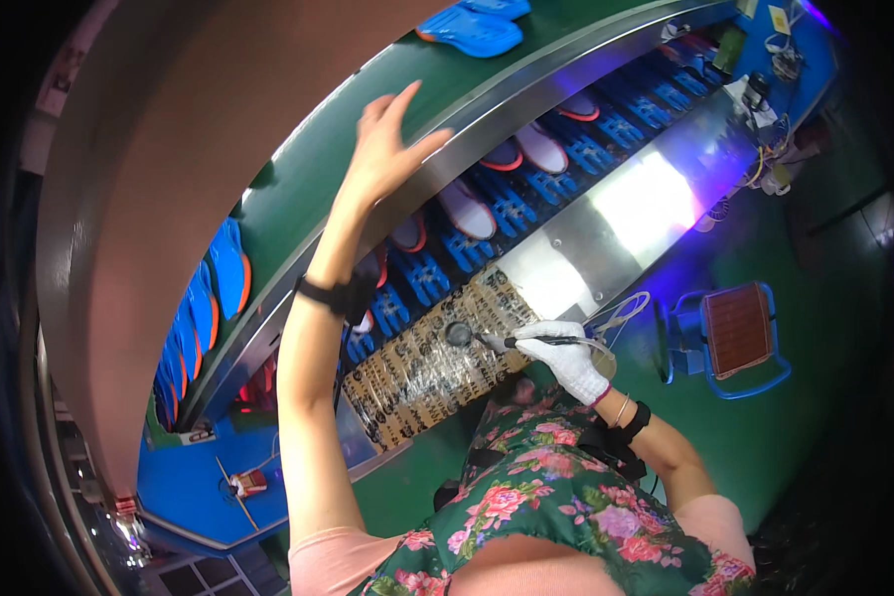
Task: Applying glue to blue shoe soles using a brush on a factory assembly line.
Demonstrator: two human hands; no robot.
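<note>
My left hand [379, 154] is bare and reaches over the metal rim of the upper green belt, fingers spread, holding nothing. A white glove covers my right hand [564, 358]. Its fingers close round a slim, dark-handled brush-like tool [526, 341], from which a pale tube trails past the wrist. The tool's tip points at a small dark round dish [459, 334]; whether they touch I cannot tell. That dish sits on a cardboard sheet [407, 382] wrapped in clear film. Between my hands, white shoe soles [467, 211] with red edges lie among blue holders [512, 211].
Blue soles [230, 268] with orange edges line the left of the green belt [313, 149]; more blue soles [477, 28] lie at its far end. A steel ledge [566, 268] continues right of the cardboard. A blue-framed stool [737, 333] stands at right. Cables [765, 164] hang at far right.
</note>
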